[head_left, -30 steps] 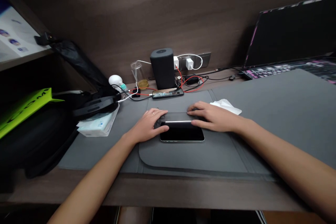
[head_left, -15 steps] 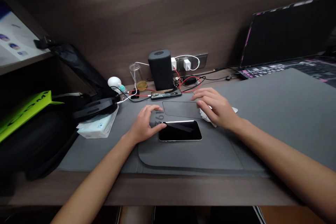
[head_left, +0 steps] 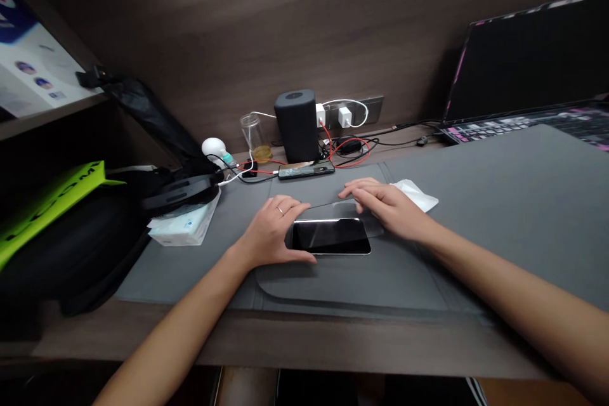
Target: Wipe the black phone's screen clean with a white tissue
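A black-screened smartphone (head_left: pixel 333 242) lies face up on the grey desk mat (head_left: pixel 342 285). A clear, dark-edged screen protector (head_left: pixel 375 226) is over its far side, tilted and partly see-through. My left hand (head_left: pixel 271 231), with a ring on one finger, curls round the left end. Its fingertips meet the protector's far edge and its thumb stretches along the near side of the phone. My right hand (head_left: pixel 387 206) closes on the protector's far right edge. Those fingertips partly hide the contact. A white crumpled wipe or paper (head_left: pixel 416 195) lies behind my right hand.
At the back stand a black speaker (head_left: pixel 296 127), a glass jar (head_left: pixel 255 136) and a second phone (head_left: pixel 306 170) among red, white and black cables. A tissue pack (head_left: pixel 183 225) and a black bag (head_left: pixel 80 235) are left. An open laptop (head_left: pixel 528 70) is back right.
The protector has come up off the mat behind the phone and toward it. My left hand has spread round its end, and my right hand has lowered to its edge.
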Action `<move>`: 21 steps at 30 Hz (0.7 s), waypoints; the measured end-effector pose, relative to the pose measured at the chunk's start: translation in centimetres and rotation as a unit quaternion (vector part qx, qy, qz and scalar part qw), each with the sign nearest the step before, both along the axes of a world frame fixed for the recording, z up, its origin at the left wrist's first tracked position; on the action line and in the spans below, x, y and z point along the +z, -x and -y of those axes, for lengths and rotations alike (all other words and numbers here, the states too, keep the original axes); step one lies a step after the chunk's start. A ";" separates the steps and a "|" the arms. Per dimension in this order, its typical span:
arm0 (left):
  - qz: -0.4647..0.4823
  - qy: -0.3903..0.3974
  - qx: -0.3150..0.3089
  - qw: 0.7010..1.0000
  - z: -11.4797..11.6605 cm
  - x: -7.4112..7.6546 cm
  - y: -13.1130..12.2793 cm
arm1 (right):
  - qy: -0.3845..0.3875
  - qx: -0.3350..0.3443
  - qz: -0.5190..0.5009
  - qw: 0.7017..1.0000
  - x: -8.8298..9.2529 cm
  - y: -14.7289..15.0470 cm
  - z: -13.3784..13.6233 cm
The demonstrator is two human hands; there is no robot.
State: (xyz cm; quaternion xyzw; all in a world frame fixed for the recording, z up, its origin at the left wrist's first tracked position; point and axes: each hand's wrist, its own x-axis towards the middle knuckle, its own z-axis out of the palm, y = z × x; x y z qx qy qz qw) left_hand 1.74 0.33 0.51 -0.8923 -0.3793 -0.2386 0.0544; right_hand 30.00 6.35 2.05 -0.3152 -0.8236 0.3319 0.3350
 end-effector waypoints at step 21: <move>-0.015 0.164 -0.043 0.985 -0.7 -0.3 1.1 | -0.122 0.167 0.247 0.947 -0.2 -0.3 0.8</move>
